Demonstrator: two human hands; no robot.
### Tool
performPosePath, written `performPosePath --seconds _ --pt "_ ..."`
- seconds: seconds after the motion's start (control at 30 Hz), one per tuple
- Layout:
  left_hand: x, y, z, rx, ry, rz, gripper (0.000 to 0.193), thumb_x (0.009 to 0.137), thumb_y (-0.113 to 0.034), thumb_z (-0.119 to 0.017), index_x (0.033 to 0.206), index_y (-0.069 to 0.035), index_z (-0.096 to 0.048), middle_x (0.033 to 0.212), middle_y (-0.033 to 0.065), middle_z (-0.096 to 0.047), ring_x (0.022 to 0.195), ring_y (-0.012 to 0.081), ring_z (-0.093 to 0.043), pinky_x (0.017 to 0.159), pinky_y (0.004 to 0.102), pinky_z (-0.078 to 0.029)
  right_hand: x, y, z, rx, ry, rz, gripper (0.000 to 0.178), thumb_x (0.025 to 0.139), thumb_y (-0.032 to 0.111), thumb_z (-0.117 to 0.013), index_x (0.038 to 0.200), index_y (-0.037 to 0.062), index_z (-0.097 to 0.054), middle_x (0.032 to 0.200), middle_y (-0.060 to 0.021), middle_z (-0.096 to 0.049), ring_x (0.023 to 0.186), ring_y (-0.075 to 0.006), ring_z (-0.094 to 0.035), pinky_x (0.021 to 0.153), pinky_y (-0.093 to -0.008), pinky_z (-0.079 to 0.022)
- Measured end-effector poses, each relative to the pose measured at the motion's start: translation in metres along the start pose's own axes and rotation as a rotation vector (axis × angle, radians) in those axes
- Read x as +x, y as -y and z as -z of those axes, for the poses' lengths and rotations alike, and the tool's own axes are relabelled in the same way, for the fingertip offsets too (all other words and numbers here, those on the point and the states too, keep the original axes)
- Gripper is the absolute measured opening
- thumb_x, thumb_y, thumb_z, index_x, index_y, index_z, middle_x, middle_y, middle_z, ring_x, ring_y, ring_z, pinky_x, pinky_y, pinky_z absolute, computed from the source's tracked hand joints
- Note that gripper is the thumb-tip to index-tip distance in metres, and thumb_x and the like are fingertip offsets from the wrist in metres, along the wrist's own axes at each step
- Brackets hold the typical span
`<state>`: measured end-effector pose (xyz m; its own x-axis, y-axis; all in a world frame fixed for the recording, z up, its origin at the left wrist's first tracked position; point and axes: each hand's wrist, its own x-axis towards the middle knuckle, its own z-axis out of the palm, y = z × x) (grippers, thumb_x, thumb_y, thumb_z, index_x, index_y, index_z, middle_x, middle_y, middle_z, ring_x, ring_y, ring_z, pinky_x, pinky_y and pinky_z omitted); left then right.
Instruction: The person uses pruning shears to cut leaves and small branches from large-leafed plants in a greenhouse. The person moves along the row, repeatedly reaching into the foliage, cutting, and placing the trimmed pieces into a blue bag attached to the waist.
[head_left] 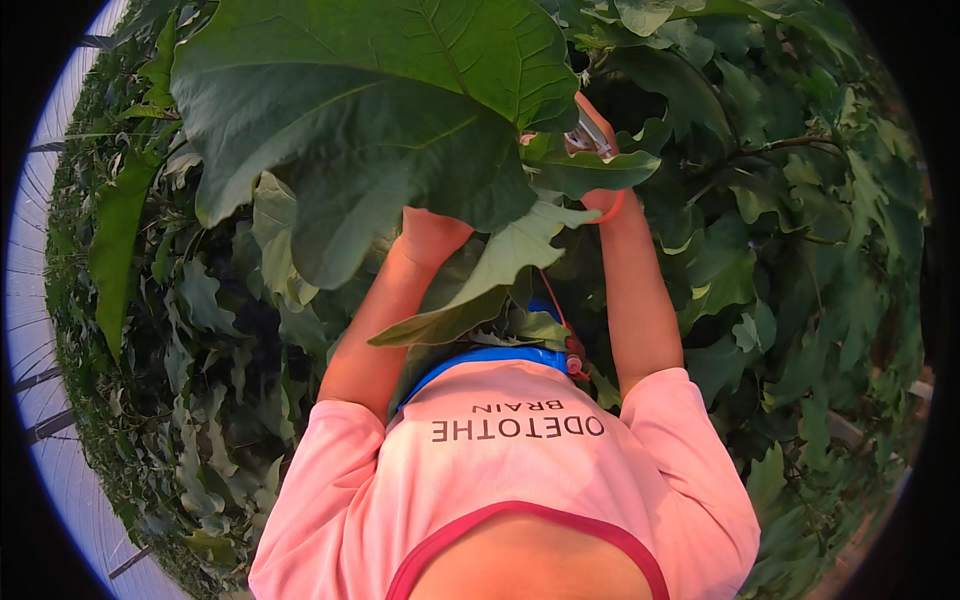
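A broad, lobed green leaf point(400, 130) spreads over the upper middle and covers much of my hands. Beneath its lower edge shows the back of my left hand point(435, 235); its fingers are hidden behind the leaf. My right hand point(600, 195) is raised farther right, partly behind a smaller leaf point(590, 172). It is closed around silver metal shears point(592, 135), of which only a part is visible. An orange-red band point(613, 210) circles the right wrist. Another pale-edged leaf point(480, 285) hangs between my forearms.
Dense leafy plants point(780, 230) surround me on both sides. A thin stem point(790, 143) crosses at the right. Near my waist are a blue edge point(490, 357) and a reddish cord point(560, 310). Pale ribbed sheeting point(40, 270) curves along the far left.
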<state>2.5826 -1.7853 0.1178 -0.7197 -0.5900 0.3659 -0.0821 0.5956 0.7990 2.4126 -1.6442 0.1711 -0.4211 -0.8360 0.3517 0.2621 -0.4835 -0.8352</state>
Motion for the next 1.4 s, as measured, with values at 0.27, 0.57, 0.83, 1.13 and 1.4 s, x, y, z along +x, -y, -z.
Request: performPosePath --seconds 0.27,0.57,0.83,1.13,1.4 --pt "0.072 -0.063 0.018 0.307 -0.237 -0.390 0.032 0.085 -0.007 -0.077 0.115 -0.005 -0.067 0.107 0.0046 -0.071 0.098 0.0238 -0.066 0.098 0.0401 -0.046 -0.040 0.009 -0.005 -0.199 -0.268 -0.080 0.040 0.093 0.000 -0.068 0.128 0.0001 -0.050 0.102 -0.0123 -0.074 0.101 -0.0173 -0.070 0.091 -0.0297 -0.053" --pt "0.071 -0.055 0.034 -0.181 -0.393 0.001 0.029 0.084 0.002 -0.078 0.110 0.000 -0.065 0.096 0.0073 -0.072 0.082 0.0117 -0.071 0.073 0.0261 -0.056 -0.041 0.008 -0.033 -0.251 -0.231 0.007 0.044 0.094 -0.001 -0.066 0.133 0.0011 -0.045 0.111 -0.0150 -0.072 0.106 -0.0189 -0.069 0.092 -0.0293 -0.053" --pt "0.053 -0.089 0.053 -0.204 -0.326 -0.106 0.046 0.078 0.003 -0.079 0.119 -0.004 -0.061 0.106 0.0101 -0.065 0.090 0.0233 -0.067 0.077 0.0322 -0.054 0.033 -0.024 -0.058 -0.174 -0.673 0.076 0.049 0.097 0.008 -0.069 0.138 -0.0015 -0.044 0.114 -0.0163 -0.067 0.101 -0.0202 -0.067 0.090 -0.0349 -0.058" --pt "-0.061 0.011 0.226 0.575 -0.500 -0.208 0.035 0.087 -0.022 -0.071 0.122 -0.018 -0.065 0.125 0.0081 -0.061 0.109 0.0278 -0.062 0.104 0.0488 -0.041 -0.078 -0.068 -0.150 -0.720 -0.283 0.341 0.063 0.103 0.038 -0.058 0.139 0.0000 -0.024 0.132 -0.0292 -0.059 0.099 -0.0306 -0.069 0.088 -0.0385 -0.054" --pt "-0.107 0.122 0.256 0.164 0.632 0.117 0.069 0.096 -0.035 -0.066 0.155 -0.018 -0.036 0.156 0.0169 -0.037 0.140 0.0375 -0.042 0.115 0.0569 -0.030 -0.024 -0.121 -0.320 -0.645 -0.275 0.048 0.085 0.081 -0.002 -0.079 0.146 0.0031 -0.025 0.131 -0.0223 -0.057 0.108 -0.0233 -0.062 0.084 -0.0309 -0.056"
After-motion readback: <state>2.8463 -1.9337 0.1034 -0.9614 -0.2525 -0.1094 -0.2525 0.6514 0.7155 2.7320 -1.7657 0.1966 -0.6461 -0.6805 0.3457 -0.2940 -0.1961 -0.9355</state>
